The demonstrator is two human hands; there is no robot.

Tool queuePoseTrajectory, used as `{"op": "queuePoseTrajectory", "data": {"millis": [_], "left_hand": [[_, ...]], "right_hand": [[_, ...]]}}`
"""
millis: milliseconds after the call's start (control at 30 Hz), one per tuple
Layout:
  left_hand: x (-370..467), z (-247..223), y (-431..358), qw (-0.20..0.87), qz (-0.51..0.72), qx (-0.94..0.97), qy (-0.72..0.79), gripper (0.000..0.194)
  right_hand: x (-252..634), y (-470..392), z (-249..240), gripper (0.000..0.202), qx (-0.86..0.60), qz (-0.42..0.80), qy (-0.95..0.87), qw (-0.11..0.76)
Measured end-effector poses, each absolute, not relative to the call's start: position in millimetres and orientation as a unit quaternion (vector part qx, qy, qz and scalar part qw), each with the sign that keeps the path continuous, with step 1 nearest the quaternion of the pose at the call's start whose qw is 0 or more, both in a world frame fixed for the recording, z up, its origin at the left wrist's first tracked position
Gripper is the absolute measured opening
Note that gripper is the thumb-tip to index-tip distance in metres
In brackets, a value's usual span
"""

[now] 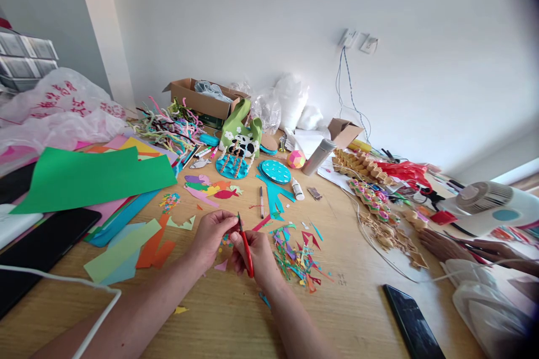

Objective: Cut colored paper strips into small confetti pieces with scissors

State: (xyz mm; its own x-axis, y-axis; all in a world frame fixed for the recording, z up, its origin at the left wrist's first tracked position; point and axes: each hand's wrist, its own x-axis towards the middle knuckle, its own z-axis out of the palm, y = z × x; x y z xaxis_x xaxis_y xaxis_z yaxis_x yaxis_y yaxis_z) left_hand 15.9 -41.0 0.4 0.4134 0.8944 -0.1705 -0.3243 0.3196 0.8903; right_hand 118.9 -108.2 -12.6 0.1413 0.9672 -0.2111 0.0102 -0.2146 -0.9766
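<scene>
Red-handled scissors point(247, 251) are in my right hand point(257, 252), their dark blades pointing up and away from me. My left hand point(214, 235) is closed in a pinch right beside the blade tips; whatever its fingers hold is too small or hidden to make out. Under and around both hands lie tiny coloured paper dots point(226, 240) and a pink scrap point(221, 265). To the right of my right hand spreads a heap of multicoloured paper clippings point(297, 255). Beyond my hands lie colourful paper fish point(214, 187) and a pen point(261, 202).
Green card point(96, 176) tops a paper stack at left. A white cable point(105, 291) crosses the lower left. A phone point(412, 320), a white fan point(497, 207) and another person's hands point(446, 247) are at right. A grey bottle point(319, 158) stands behind.
</scene>
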Motion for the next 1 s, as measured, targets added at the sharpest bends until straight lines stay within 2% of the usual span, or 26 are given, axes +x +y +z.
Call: {"op": "queuePoseTrajectory", "data": {"millis": [1000], "left_hand": [[15.9,-7.9,-36.2,0.730,0.412,0.423,0.343,0.012]], "right_hand": [[120.2,-109.0,-14.4,0.049,-0.583,0.521,-0.404,0.474]]}}
